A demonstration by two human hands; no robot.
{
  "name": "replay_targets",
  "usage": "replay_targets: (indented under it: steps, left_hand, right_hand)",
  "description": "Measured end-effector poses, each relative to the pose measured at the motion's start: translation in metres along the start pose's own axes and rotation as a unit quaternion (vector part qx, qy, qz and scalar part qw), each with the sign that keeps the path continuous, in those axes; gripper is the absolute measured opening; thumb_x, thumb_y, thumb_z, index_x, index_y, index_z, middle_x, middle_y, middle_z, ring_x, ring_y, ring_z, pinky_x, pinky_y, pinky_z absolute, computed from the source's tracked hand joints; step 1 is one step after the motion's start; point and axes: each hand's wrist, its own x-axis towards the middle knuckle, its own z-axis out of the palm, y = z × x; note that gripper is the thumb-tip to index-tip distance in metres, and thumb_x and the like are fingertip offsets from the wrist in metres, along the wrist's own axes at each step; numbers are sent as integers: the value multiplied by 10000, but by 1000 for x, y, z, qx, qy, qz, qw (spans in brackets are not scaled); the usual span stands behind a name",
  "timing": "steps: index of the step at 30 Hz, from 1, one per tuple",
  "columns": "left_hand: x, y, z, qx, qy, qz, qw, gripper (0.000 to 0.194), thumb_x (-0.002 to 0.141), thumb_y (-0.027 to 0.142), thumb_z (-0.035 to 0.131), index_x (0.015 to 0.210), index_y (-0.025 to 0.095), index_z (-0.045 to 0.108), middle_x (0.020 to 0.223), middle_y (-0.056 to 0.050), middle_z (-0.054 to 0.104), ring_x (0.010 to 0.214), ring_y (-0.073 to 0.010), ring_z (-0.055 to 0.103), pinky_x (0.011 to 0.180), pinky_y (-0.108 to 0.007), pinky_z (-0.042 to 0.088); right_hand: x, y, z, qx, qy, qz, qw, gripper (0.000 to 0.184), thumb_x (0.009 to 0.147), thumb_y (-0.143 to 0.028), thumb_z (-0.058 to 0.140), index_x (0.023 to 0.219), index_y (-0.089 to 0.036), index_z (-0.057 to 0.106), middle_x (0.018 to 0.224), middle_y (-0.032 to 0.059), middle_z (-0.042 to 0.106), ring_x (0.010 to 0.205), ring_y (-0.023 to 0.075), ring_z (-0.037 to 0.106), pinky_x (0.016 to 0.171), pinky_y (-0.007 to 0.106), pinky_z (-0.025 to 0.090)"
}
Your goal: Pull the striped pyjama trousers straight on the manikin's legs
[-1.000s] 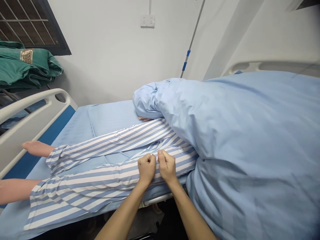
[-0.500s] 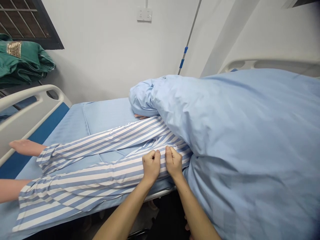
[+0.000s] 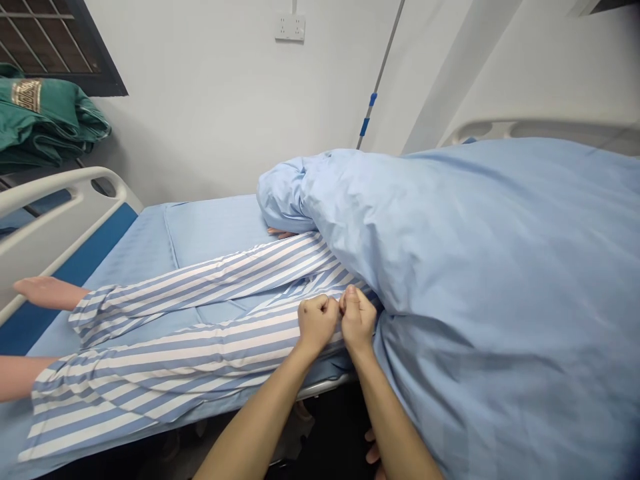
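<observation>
Blue-and-white striped pyjama trousers (image 3: 165, 363) on a manikin (image 3: 47, 293) were pinched up at the thigh in the closed left hand (image 3: 319, 325) and right hand (image 3: 357, 320), held side by side just below a pale blue quilt (image 3: 500, 267) on a hospital bed (image 3: 65, 200).

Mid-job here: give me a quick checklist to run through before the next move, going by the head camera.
1. Left hand closed on the striped trousers: ok.
2. Right hand closed on the trouser fabric too: ok.
3. Right hand free of the blue blanket: cannot tell, it sits right at the edge.
4. White bed rail at the far end raised: ok.
5. Raised rail along the near edge: not ok, only a low metal bar shows.
</observation>
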Motion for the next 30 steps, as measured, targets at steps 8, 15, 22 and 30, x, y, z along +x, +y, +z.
replay_targets:
  steps: [8,15,22,30]
  left_hand:
    - [2,-11,6,49,-6,-3,999,350,724,241,441,436,171,255,439,53,208,456,-76,227,499,-254,186]
    - [-1,-12,-17,-22,-80,-18,996,354,722,262,455,429,173,277,438,54,233,457,-69,269,490,-234,218]
    - [-23,-69,-218,79,45,-88,992,414,736,406,448,412,179,328,424,37,310,462,-80,311,498,-226,270]
    - [-30,-139,-411,331,23,-147,932,332,725,400,412,519,187,262,507,32,311,553,-104,341,554,-219,271]
  right_hand:
    - [28,14,-11,-92,0,-5,996,446,877,-468,313,533,-194,386,472,-22,402,470,107,383,503,250,315]
    - [29,29,-9,-139,1,-2,990,455,846,-470,339,488,-195,399,416,-14,399,431,117,387,475,260,305]
    - [32,38,-8,-181,-15,-11,983,465,826,-529,353,505,-195,391,415,-16,380,454,117,367,491,266,285]
    - [29,28,-7,-256,-37,1,966,487,815,-594,288,509,-224,370,453,24,411,456,136,369,500,303,277]
